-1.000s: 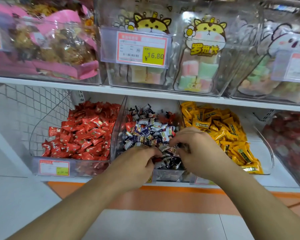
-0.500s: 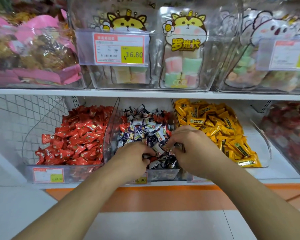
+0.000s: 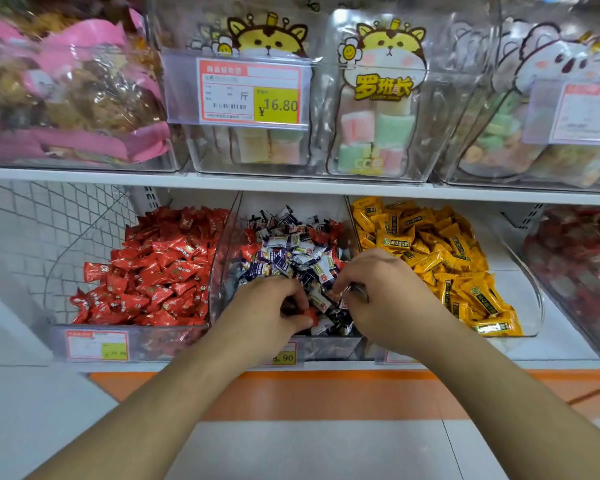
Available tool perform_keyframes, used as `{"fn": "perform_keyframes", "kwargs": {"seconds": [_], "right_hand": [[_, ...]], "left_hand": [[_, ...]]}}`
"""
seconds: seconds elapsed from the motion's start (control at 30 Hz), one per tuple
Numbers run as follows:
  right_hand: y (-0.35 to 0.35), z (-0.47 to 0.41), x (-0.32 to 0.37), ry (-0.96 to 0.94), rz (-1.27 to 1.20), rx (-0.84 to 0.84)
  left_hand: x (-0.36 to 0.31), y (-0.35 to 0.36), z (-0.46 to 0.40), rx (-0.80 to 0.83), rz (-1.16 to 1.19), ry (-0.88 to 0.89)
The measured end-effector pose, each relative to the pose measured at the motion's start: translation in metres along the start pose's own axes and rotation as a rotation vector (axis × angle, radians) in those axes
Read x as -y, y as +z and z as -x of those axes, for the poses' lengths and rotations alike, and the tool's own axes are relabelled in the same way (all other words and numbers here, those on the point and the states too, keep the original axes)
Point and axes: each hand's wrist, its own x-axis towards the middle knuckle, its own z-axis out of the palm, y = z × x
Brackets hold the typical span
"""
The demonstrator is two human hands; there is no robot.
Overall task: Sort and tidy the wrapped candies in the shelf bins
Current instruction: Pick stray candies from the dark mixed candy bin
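Note:
Three clear bins stand side by side on the lower shelf. The middle bin (image 3: pixel 227 237) holds mixed blue, white and red wrapped candies (image 3: pixel 293 251). My left hand (image 3: pixel 264 306) is in its front part, fingers curled round a red candy (image 3: pixel 310 311). My right hand (image 3: pixel 385 296) is beside it in the same bin, fingers curled and pinching wrapped candies from the pile. To the left lies a bin of red candies (image 3: pixel 153 271), to the right a bin of yellow candies (image 3: pixel 440 258).
The upper shelf (image 3: pixel 291 185) carries clear boxes of marshmallow bags (image 3: pixel 374 133) and pink snack bags (image 3: pixel 66 98), with a price tag (image 3: pixel 250 93) in front. Another bin of red sweets (image 3: pixel 582 268) is at far right. Wire mesh (image 3: pixel 49 216) closes the left side.
The camera has shifted slightly, so the shelf sits lower right in view. Both hands stay in the middle bin, the left now curled round a red candy.

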Motion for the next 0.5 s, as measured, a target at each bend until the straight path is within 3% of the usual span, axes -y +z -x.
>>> {"fn": "perform_keyframes", "kwargs": {"seconds": [0.27,0.5], "right_hand": [[0.001,0.001,0.007,0.001,0.000,-0.103],[0.009,-0.001,0.018,0.039,-0.007,-0.067]], "left_hand": [[-0.017,-0.033,0.021,-0.254,0.314,0.000],[0.023,-0.098,0.032,-0.527,0.149,-0.076]]}}
